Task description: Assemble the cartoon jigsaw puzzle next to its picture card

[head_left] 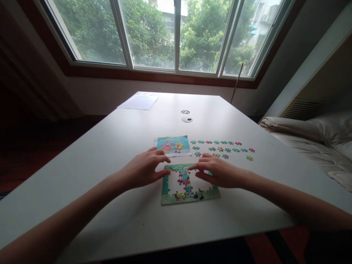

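Note:
A partly filled jigsaw puzzle (pixel 189 198) lies flat on the table, its border and a middle column of pieces in place. My left hand (pixel 148 167) is at its upper left corner, fingers spread and thumb over the frame's edge. Over the upper right part, my right hand (pixel 214 170) stretches its index finger to the column's top, thumb apart from it. Neither hand shows a piece in its fingers. Just behind the puzzle is a printed cartoon picture (pixel 176 145), and to its right several loose jigsaw pieces (pixel 227 150) lie in rows.
The white table (pixel 115 216) reaches toward the window. A paper sheet (pixel 139 101) rests at its far left corner. Two round discs (pixel 187 119) lie farther back in the middle. A padded beige seat (pixel 316 143) stands along the right side, and a thin stick (pixel 237 82) leans by the wall.

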A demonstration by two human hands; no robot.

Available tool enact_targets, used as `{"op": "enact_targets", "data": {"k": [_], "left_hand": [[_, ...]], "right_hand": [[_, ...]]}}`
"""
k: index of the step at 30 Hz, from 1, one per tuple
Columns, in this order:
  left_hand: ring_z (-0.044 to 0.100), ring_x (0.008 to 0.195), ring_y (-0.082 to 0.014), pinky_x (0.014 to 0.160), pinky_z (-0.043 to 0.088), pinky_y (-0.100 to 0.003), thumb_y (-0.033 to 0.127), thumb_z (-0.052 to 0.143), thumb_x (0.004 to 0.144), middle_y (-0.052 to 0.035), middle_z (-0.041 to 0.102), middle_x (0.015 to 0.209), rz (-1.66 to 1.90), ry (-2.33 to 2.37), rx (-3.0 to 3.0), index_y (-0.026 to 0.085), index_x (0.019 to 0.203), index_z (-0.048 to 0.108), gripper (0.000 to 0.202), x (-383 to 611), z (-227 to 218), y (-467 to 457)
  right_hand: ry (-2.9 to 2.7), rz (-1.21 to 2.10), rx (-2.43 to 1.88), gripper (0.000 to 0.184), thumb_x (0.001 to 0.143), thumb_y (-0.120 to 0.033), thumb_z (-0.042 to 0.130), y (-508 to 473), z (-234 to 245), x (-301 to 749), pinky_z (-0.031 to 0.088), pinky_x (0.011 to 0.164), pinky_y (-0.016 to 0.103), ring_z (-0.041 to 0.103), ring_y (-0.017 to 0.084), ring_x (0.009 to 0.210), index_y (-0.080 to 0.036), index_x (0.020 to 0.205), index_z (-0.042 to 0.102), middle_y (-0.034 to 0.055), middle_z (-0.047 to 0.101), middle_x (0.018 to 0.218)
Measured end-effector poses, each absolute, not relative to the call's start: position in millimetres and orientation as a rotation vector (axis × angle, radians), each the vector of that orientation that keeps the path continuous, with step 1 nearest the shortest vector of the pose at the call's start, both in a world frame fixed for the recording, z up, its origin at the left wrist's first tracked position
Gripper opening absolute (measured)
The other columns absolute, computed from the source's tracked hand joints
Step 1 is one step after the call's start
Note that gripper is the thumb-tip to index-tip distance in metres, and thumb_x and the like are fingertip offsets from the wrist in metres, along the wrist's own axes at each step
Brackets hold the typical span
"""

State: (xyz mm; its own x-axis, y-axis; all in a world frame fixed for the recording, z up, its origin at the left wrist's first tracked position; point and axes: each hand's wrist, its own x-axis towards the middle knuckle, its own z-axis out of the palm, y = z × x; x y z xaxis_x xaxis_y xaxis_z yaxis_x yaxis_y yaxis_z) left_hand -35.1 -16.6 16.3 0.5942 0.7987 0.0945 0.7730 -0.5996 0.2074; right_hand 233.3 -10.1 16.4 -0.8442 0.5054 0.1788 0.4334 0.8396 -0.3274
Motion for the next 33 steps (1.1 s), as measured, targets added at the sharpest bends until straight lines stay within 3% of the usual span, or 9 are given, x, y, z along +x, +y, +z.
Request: {"op": "enact_targets", "data": {"k": [4, 9, 16, 23, 33], "left_hand": [[0.056, 0.095, -0.0261, 0.068, 0.050, -0.035, 0.042, 0.054, 0.084, -0.0075, 0.066, 0.098, 0.212, 1.360, 2.730, 0.022, 0.100, 0.067, 0.029, -42.0, 23.2, -12.7], [0.058, 0.092, -0.0256, 0.069, 0.050, -0.035, 0.042, 0.053, 0.085, -0.0076, 0.067, 0.097, 0.174, 1.360, 2.761, 0.022, 0.102, 0.066, 0.030, -48.6, 26.5, -11.9], [0.059, 0.092, -0.0264, 0.067, 0.052, -0.036, 0.049, 0.050, 0.086, -0.0088, 0.066, 0.100, 0.282, 1.355, 2.729, 0.022, 0.109, 0.064, 0.038, -54.4, 18.0, -21.5], [0.059, 0.094, -0.0269, 0.068, 0.051, -0.034, 0.055, 0.055, 0.081, -0.0093, 0.064, 0.105, 0.240, 1.289, 2.785, 0.023, 0.119, 0.058, 0.051, -55.3, 16.0, -31.6], [0.060, 0.096, -0.0279, 0.073, 0.051, -0.035, 0.060, 0.058, 0.076, -0.0094, 0.066, 0.105, 0.234, 1.203, 2.836, 0.024, 0.118, 0.059, 0.056, -53.6, 12.5, -33.0]], "right_hand": [[-2.752, 0.451, -0.735, 0.022, 0.089, -0.026, 0.053, -5.5, 14.4, 261.0, 0.042, 0.080, 0.031, 0.056, 0.016, 0.082, -0.019, 0.108, 0.063, 0.0064, 0.065, 0.088], [-2.682, 0.424, -0.940, 0.032, 0.083, -0.032, 0.060, -10.7, 4.3, 283.3, 0.043, 0.074, 0.030, 0.057, 0.017, 0.076, -0.017, 0.111, 0.060, 0.0039, 0.060, 0.078], [-2.624, 0.340, -1.042, 0.043, 0.079, -0.042, 0.063, -20.4, -3.1, 288.3, 0.042, 0.079, 0.034, 0.059, 0.019, 0.077, -0.018, 0.115, 0.058, 0.0031, 0.059, 0.076], [-2.634, 0.299, -1.121, 0.041, 0.079, -0.045, 0.063, -20.3, -4.7, 290.4, 0.040, 0.080, 0.035, 0.059, 0.019, 0.076, -0.020, 0.112, 0.060, 0.0033, 0.060, 0.077], [-2.630, 0.282, -1.113, 0.041, 0.079, -0.046, 0.062, -20.8, -8.6, 292.0, 0.039, 0.078, 0.033, 0.059, 0.019, 0.078, -0.021, 0.112, 0.061, 0.0042, 0.063, 0.078]]}}
